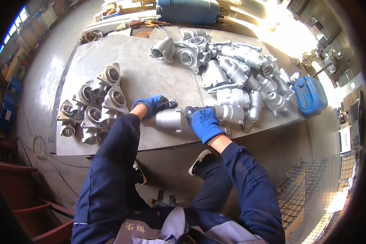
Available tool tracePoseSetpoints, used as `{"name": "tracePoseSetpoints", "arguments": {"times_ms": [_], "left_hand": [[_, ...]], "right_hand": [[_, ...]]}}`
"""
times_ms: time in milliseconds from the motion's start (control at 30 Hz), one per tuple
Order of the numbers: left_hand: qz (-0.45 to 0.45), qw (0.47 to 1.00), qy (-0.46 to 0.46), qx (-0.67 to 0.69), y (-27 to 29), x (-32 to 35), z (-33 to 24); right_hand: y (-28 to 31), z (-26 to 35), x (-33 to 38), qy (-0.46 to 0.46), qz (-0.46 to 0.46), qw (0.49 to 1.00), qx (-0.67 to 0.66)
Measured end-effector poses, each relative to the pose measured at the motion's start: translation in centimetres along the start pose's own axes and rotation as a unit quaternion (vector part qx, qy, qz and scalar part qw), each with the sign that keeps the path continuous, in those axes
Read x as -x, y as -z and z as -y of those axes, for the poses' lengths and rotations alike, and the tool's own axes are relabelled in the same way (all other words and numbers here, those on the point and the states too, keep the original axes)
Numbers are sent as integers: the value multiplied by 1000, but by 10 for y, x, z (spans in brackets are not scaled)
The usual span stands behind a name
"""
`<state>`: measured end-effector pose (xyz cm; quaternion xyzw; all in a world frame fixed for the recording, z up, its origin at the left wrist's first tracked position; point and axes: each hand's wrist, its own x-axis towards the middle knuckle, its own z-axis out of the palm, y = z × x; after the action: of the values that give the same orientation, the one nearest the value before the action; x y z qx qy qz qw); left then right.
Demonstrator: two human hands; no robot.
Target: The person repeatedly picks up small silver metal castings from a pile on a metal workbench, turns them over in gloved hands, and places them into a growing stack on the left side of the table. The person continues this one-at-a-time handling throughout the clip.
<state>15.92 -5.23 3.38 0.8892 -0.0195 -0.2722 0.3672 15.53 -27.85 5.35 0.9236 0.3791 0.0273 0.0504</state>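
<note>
A silvery cylindrical metal casting (169, 120) lies on its side near the front edge of the metal-topped table (142, 69). My left hand (153, 105), in a blue glove with dark fingers, is closed over the casting's far left part. By the casting's right end is my right hand (205, 123), gloved the same way, its fingers curled. Whatever those fingers hold, if anything, is hidden. Just past the right hand lies another casting (230, 114). Left of my left arm stands a group of flanged castings (114, 98), their round openings facing up.
A heap of mixed castings (232, 73) covers the table's right side. A blue plastic jerrycan (311, 95) stands at the right edge. Hand tools (150, 23) and a large blue container (188, 11) are at the back. A wire mesh basket (309, 191) stands lower right.
</note>
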Motion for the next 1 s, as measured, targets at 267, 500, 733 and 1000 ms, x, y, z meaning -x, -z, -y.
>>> {"name": "tracePoseSetpoints", "arguments": {"times_ms": [267, 500, 733, 1000], "left_hand": [[69, 989, -79, -108, -4, -29, 29], [78, 990, -20, -114, -4, -40, 28], [53, 942, -217, -252, -9, -28, 34], [-123, 980, -6, 154, -29, 40, 4]], "right_hand": [[-19, -1, 22, -15, 37, 984, -171], [-55, 13, 38, -65, -17, 963, -260], [-68, 24, 58, -28, -39, 982, -183], [-70, 41, 129, -85, -150, 944, -280]]}}
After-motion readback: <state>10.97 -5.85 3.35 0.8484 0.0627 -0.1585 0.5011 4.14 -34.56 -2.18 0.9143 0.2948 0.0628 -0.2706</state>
